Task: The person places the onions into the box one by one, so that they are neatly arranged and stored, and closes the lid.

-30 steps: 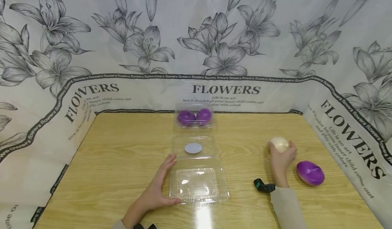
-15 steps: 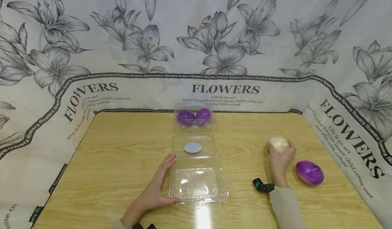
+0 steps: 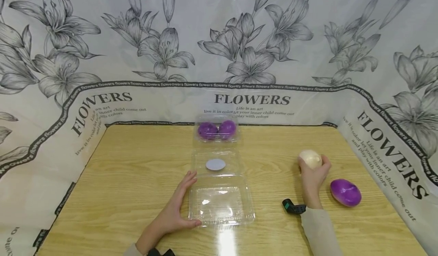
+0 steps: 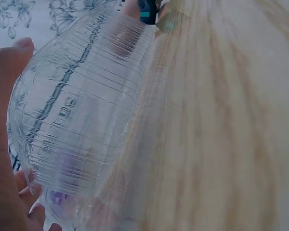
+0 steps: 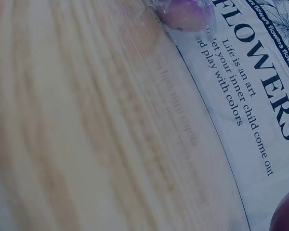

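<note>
In the head view my right hand grips a rounded, cream-coloured, egg-like object with a small yellowish spot, at the right of the table. Its exact kind cannot be made out. A glossy purple oval object lies to the right of that wrist. My left hand is spread along the left side of an opened clear plastic clamshell box, thumb at the near corner and fingers further back. Seen from the left wrist, the ribbed box wall stands beside the thumb, fingertips partly behind it.
A closed clear box with two purple objects stands at the table's back edge. The opened box's lid, bearing a white oval label, lies toward it. Flower-printed cloth encloses the back and sides of the wooden table.
My right hand and the cream object have shifted very slightly left and away. The left hand and the opened box stay in place.
</note>
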Demonstrator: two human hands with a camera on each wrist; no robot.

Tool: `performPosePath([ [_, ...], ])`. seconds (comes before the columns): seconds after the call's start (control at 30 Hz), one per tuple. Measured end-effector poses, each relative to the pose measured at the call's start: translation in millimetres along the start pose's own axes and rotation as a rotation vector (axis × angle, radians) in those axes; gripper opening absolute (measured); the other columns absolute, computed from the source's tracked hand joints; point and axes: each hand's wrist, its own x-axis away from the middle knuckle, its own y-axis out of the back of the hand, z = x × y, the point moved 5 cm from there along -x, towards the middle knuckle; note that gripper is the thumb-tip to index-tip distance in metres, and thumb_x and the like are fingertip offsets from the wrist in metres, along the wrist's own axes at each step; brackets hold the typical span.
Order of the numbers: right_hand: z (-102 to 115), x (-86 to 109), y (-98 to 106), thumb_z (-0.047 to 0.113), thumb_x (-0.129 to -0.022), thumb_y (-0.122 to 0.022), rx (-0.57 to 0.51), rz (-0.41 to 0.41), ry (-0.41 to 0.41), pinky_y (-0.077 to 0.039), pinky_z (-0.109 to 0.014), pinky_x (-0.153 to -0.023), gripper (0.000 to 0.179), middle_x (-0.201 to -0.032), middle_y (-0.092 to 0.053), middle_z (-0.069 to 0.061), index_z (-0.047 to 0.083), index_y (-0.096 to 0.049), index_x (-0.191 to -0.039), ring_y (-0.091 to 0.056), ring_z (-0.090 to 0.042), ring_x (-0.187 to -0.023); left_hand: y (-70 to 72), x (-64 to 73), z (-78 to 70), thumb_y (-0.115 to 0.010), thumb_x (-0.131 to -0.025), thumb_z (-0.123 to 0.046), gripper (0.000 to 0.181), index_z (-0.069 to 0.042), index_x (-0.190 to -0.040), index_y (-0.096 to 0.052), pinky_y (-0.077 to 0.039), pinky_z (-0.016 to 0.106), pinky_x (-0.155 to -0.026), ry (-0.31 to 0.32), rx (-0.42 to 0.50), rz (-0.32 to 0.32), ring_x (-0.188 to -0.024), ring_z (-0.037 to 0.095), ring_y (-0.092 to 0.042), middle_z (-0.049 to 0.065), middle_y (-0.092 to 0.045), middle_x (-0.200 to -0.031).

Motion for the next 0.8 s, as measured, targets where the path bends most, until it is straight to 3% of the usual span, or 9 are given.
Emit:
performPosePath([
  [0.53,16.6,6.4,-7.5,0.018,-0.088,-0.075,-0.149,0.091,0.064,-0.035,-0.034,-0.109,0.074,-0.146,-0.035,-0.003,0.018,-0.033,-0.149,-0.037,-0.02,-0.132,0.6,-0.6,-0.6,-0.089,-0.066,-0.044,0.114,0.003,-0.151,-0.029,-0.013,0.07,-0.11,-0.009,0.01,-0.004,-0.149,0.042,-0.008,0.023,-0.019,-0.161],
  [0.8,30.5,13.4,-14.3,0.017,-0.087,-0.077,-0.227,0.203,0.085,-0.046,-0.018,-0.09,0.072,-0.143,-0.044,-0.004,0.014,-0.038,-0.147,-0.044,-0.019,-0.127,0.0,-0.3,1.6,-0.091,-0.065,-0.038,0.115,0.001,-0.152,-0.028,-0.013,0.072,-0.109,-0.003,0.02,-0.001,-0.15,0.041,-0.008,0.023,-0.019,-0.161],
])
